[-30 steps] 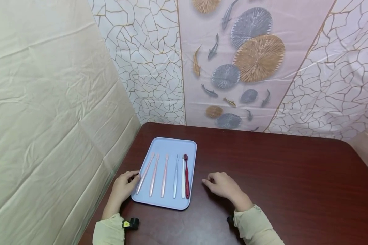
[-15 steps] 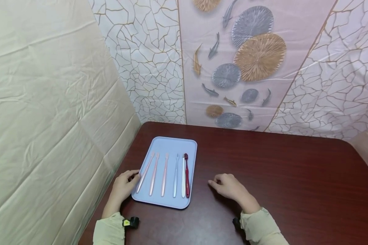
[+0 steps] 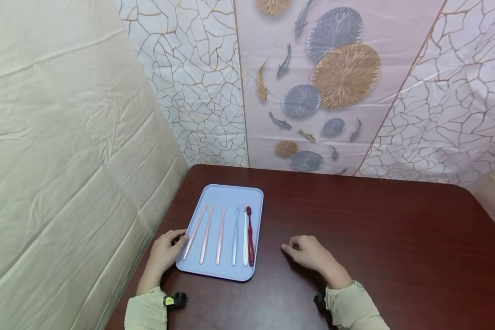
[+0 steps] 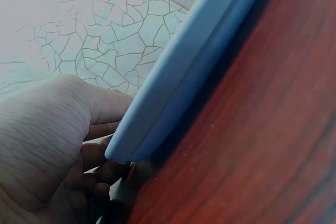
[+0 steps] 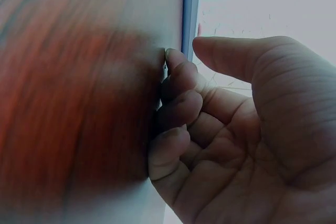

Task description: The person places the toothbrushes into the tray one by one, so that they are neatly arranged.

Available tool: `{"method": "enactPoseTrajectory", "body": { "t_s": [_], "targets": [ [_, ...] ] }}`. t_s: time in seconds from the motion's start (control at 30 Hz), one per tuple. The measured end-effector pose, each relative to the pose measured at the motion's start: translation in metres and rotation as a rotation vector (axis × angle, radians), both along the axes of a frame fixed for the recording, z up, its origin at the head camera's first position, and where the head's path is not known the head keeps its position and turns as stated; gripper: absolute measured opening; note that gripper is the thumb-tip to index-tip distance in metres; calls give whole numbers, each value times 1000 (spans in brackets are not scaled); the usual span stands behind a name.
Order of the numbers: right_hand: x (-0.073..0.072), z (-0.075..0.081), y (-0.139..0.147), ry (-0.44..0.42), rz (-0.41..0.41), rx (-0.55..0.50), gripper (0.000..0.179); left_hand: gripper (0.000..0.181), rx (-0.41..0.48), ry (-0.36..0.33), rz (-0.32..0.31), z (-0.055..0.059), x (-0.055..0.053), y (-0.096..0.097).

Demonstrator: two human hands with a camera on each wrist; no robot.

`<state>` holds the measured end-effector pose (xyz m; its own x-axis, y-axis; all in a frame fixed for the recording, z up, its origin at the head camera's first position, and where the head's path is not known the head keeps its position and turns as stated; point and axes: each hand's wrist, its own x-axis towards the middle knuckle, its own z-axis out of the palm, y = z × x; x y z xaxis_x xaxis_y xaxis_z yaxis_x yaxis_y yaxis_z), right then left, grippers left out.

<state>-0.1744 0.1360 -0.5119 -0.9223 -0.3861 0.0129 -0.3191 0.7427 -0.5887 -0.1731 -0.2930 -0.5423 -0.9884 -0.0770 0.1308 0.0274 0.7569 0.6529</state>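
Note:
My left hand (image 3: 163, 252) grips the left edge of a light blue tray (image 3: 231, 195). In the left wrist view, the thumb lies at the upper side of the tray's rim (image 4: 173, 72) while the fingers curl below it. Three pink toothbrushes (image 3: 220, 238) lie in the tray's left half, heads toward the far end. To their right are a pale blue toothbrush (image 3: 235, 243), a white toothbrush (image 3: 245, 243) and a dark red toothbrush (image 3: 250, 238). My right hand (image 3: 309, 252) rests on the table right of the tray, fingers loosely curled and holding nothing.
The dark red-brown table (image 3: 375, 229) extends far to the right of the tray. A cream cloth wall (image 3: 86, 160) borders its left side, and a patterned cloth (image 3: 305, 91) hangs behind the far edge. Wrist cameras sit at both cuffs.
My right hand has shifted a little to the right, away from the tray. The left hand keeps its hold at the edge, and the toothbrushes stay where they were.

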Motion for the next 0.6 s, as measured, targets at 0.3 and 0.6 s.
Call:
{"method": "enactPoseTrajectory", "body": {
  "t_s": [0.3, 0.6],
  "targets": [
    [1, 0, 0, -3, -7, -14, 38, 31, 2, 21, -8, 0, 0, 0],
    [2, 2, 0, -8, -8, -20, 38, 29, 5, 8, 0, -1, 1, 2]
  ]
}}
